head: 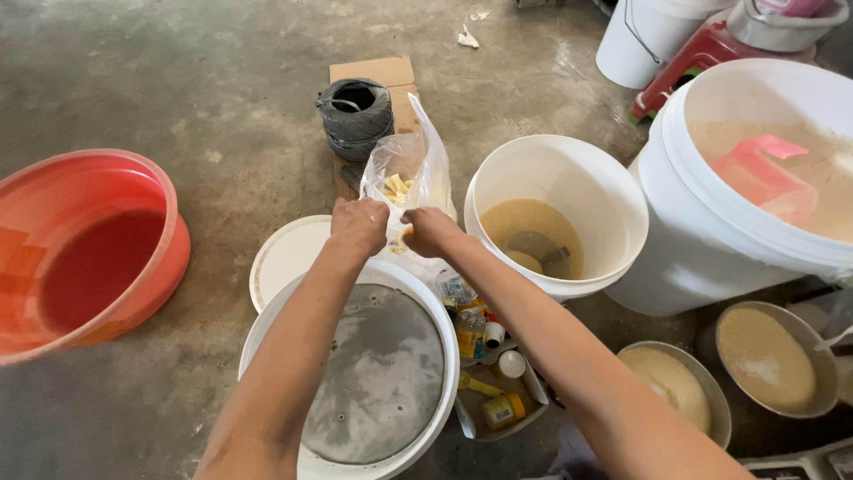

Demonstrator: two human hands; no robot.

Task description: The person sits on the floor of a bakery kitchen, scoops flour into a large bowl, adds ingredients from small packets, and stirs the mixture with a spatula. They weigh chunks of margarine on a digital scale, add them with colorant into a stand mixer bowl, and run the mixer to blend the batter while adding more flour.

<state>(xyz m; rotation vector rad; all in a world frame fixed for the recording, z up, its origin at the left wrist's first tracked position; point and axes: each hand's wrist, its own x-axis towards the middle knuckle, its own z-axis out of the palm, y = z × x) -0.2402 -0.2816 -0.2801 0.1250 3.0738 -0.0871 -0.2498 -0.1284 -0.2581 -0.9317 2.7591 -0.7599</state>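
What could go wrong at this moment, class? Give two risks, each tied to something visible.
1. Both the left hand and right hand pinch the clear plastic bag of pale yellow pieces; the thin film might slip or tear and spill them on the concrete floor.
2. The forearms cross above the bucket of grey liquid; pieces could drop in, or an elbow could dip.

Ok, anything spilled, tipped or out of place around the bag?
Nothing spilled. Both hands, left hand and right hand, hold the clear plastic bag upright. Only oddity: a crumpled white scrap lying loose on the concrete floor.
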